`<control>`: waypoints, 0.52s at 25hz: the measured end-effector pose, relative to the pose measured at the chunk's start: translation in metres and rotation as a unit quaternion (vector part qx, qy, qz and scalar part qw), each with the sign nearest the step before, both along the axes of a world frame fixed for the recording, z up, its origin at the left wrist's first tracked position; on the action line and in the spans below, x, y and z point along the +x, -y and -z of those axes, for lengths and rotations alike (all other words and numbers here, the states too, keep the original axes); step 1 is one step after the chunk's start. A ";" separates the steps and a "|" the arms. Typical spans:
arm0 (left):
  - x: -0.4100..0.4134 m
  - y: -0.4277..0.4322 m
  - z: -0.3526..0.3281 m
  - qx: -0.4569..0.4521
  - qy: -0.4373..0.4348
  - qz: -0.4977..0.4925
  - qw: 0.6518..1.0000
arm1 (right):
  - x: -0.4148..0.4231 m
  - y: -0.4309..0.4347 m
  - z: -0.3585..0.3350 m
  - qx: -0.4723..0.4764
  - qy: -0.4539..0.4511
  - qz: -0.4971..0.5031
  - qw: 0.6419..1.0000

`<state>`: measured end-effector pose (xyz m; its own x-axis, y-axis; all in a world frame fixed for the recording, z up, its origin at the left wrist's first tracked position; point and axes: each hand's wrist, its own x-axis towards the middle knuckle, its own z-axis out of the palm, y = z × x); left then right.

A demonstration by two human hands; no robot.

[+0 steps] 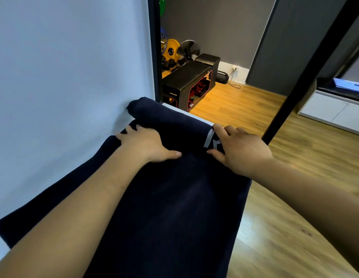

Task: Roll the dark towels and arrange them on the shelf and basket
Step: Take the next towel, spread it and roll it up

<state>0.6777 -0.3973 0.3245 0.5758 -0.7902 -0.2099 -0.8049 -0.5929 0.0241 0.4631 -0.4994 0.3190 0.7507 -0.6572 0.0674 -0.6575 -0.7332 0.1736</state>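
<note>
- The dark towel (174,207) lies on a white ledge (186,114) along the wall (74,67), with its rolled end toward 12 o'clock.
- The right hand (240,151) grips the roll's 3 o'clock end.
- The left hand (146,144) curls its fingers over the roll's 9 o'clock end.
- A white label (208,138) sits beside the right fingers.

**Gym corner past a pale wall**

I am looking at a pale blue wall (64,67) filling the left. Beyond it, warm light is falling on a wooden floor (295,197), where a black box with red trim (186,81), a yellow weight plate (170,50) and a fan (188,50) are standing near a grey wall (224,27). A white cabinet (331,111) is sitting at the right.
</note>
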 end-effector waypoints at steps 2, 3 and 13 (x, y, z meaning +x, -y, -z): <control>-0.005 0.014 -0.020 -0.203 0.113 0.059 0.971 | -0.001 0.000 0.001 -0.005 0.006 -0.007 1.000; -0.008 0.025 -0.021 -0.325 0.121 0.104 0.932 | 0.000 0.000 0.000 -0.008 0.005 -0.007 1.000; 0.001 0.038 0.048 -0.314 0.043 0.290 0.903 | 0.005 -0.026 0.014 -0.044 0.020 0.035 0.998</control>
